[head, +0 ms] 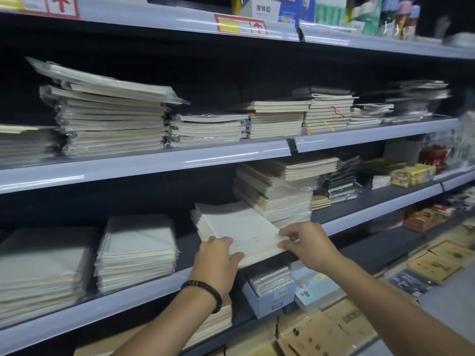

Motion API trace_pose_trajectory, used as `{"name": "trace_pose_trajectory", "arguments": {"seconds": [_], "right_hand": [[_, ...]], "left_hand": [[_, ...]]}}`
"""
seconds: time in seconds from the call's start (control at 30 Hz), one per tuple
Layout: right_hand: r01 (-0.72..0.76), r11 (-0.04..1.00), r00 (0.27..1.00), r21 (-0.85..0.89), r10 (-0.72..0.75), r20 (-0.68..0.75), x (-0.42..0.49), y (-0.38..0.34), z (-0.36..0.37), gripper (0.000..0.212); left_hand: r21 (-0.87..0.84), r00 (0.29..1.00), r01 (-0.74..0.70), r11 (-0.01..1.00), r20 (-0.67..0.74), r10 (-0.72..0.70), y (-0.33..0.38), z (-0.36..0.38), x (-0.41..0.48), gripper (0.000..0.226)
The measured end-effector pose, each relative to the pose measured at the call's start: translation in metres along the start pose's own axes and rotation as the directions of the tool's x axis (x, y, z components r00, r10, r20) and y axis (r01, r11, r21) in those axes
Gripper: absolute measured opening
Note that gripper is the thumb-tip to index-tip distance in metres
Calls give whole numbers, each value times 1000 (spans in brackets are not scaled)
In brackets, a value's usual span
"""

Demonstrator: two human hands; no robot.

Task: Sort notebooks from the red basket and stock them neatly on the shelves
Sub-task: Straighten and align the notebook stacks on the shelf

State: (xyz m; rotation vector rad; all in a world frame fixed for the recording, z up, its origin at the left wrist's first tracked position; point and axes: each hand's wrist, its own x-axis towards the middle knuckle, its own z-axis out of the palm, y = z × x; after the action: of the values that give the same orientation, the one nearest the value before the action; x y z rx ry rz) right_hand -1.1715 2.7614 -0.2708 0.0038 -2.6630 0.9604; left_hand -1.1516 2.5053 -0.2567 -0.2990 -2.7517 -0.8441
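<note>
Notebook stack (239, 224) sits askew on the lower shelf (144, 295), with its near corner hanging past the front rail. Your left hand (217, 260) grips the near-left edge. Your right hand (307, 244) has its fingers (285, 231) pinching the near-right corner. Risk: the grip looks shallow and only on the top covers, so lower books could fan out or slide off the rail. Risk: squaring it rightward may nudge the leaning wrapped pile (280, 201) just beside it and topple loose copies. The spiral-bound pile (137, 250) stands apart on the left. Red basket not in view.
</note>
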Motion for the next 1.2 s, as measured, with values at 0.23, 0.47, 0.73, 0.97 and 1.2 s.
{"name": "trace_pose_trajectory", "arguments": {"seconds": [0.23, 0.47, 0.73, 0.97, 1.2], "right_hand": [[38, 999, 999, -3, -38, -28, -2, 7, 4, 37], [39, 999, 994, 22, -40, 99, 7, 11, 1, 65], [53, 999, 999, 2, -53, -3, 13, 7, 11, 38], [103, 994, 993, -38, -105, -52, 6, 7, 7, 43], [76, 997, 990, 34, -79, 115, 13, 5, 8, 50]], "left_hand": [[-11, 1000, 22, 1000, -1, -22, 4, 5, -7, 61], [16, 999, 37, 999, 9, -37, 4, 8, -1, 68], [88, 997, 58, 994, -54, -54, 0, 2, 8, 60], [174, 996, 15, 985, -95, 1, -1, 3, 6, 52], [112, 1000, 9, 994, 8, -10, -3, 0, 6, 45]]}}
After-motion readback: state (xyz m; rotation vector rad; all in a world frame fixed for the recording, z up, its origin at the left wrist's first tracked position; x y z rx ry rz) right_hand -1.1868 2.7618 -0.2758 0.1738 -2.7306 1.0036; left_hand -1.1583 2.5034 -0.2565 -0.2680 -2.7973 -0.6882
